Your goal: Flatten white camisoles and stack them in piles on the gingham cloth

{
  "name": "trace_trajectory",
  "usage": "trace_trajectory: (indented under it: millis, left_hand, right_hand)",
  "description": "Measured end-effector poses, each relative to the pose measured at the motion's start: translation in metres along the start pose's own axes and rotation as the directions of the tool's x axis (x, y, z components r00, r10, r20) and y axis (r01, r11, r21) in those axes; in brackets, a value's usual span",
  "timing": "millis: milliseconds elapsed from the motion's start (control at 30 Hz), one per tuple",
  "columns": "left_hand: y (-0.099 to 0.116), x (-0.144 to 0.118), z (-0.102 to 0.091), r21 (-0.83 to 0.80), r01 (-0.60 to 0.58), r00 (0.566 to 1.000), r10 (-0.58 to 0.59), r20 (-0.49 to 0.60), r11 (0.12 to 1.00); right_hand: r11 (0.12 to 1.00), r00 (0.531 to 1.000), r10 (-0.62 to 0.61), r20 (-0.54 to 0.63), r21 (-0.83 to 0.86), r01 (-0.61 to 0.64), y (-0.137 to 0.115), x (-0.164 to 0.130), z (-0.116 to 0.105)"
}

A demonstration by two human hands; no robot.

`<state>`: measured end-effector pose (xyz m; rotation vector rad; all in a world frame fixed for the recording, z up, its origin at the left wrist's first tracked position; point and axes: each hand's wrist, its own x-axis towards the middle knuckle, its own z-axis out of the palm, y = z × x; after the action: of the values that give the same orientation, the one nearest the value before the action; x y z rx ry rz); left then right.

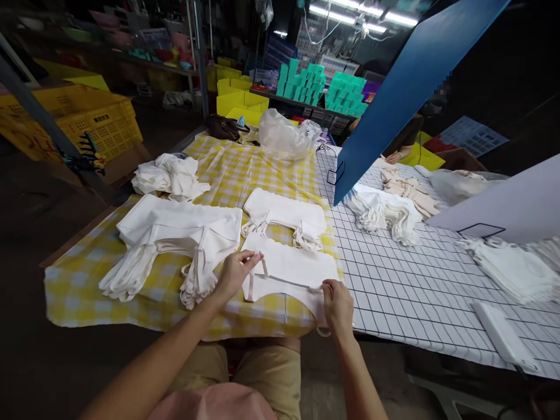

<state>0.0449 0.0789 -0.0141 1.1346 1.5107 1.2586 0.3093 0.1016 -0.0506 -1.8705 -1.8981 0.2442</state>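
My pink top (214, 403) and khaki shorts (275, 373) are closest, tucked up to the near edge of the counter (83, 234). A yellow-and-white checked cloth (83, 291) covers the part in front of me, and a white cloth with a black grid (376, 291) runs off to my right. Over that grid a tall blue panel (406, 87) leans up to the right. On the checks, a thick stack of white garments (188, 219) sits to my left, its straps hanging in bunches toward me. The single white garment (297, 262) I'm handling lies flat right before me, on the checked cloth near where the grid begins. Just beyond it is a thinner stack of the same pieces (286, 205), and behind the thick one a crumpled white heap (170, 175). My right hand (332, 287) has its fingers curled closed on the garment's right side; exactly which fold they grip I can't tell. My left hand (254, 256) pinches a narrow strap (265, 268) between thumb and fingertips, lifted at the garment's left end.
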Motion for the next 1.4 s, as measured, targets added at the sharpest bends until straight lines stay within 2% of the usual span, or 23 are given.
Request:
trace_trajectory:
  millis: [167, 267, 367, 567, 700, 833, 967, 1100, 1200, 1400]
  left_hand:
    - [-0.009, 0.032, 0.016, -0.173, 0.167, 0.984, -0.176, -0.037, 0.971]
    - [-0.019, 0.041, 0.024, -0.228, 0.177, 0.979, -0.195, -0.06, 0.958]
    - [-0.024, 0.044, 0.029, -0.208, 0.205, 0.974, -0.221, -0.058, 0.957]
    - [-0.03, 0.048, 0.027, -0.183, 0.225, 0.972, -0.235, -0.031, 0.957]
    - [-0.028, 0.048, 0.027, -0.17, 0.223, 0.974, -0.227, -0.009, 0.96]
    - [-0.008, 0.037, 0.021, -0.151, 0.189, 0.982, -0.189, 0.018, 0.97]
    - [0.006, 0.012, 0.007, -0.106, 0.139, 0.987, -0.13, 0.091, 0.985]
    - [-0.002, -0.021, -0.008, -0.087, 0.193, 0.972, -0.179, 0.154, 0.977]
    - [-0.013, -0.043, -0.015, -0.105, 0.255, 0.959, -0.237, 0.156, 0.961]
    - [-0.018, -0.06, -0.015, -0.19, 0.298, 0.952, -0.278, 0.126, 0.935]
  right_hand:
    - [0.991, 0.998, 0.056, 0.021, 0.121, -0.058, 0.005, 0.031, 0.005]
    - [0.99, 0.996, 0.072, 0.056, 0.114, -0.079, 0.003, 0.042, 0.009]
    - [0.992, 0.992, 0.088, 0.088, 0.083, -0.096, 0.001, 0.047, 0.014]
    - [0.988, 0.984, 0.147, 0.104, 0.037, -0.152, 0.0, 0.047, 0.02]
    - [0.979, 0.979, 0.17, 0.114, 0.09, -0.181, 0.0, 0.047, 0.018]
    - [0.942, 0.977, 0.175, 0.119, 0.269, -0.202, -0.004, 0.043, 0.008]
    - [0.868, 0.972, 0.176, 0.154, 0.441, -0.227, -0.009, 0.028, -0.009]
    - [0.725, 0.94, 0.152, 0.306, 0.612, -0.316, -0.009, 0.004, -0.025]
    - [0.618, 0.902, 0.172, 0.397, 0.67, -0.412, -0.006, -0.012, -0.031]
    - [0.53, 0.88, 0.208, 0.427, 0.707, -0.468, 0.0, -0.023, -0.033]
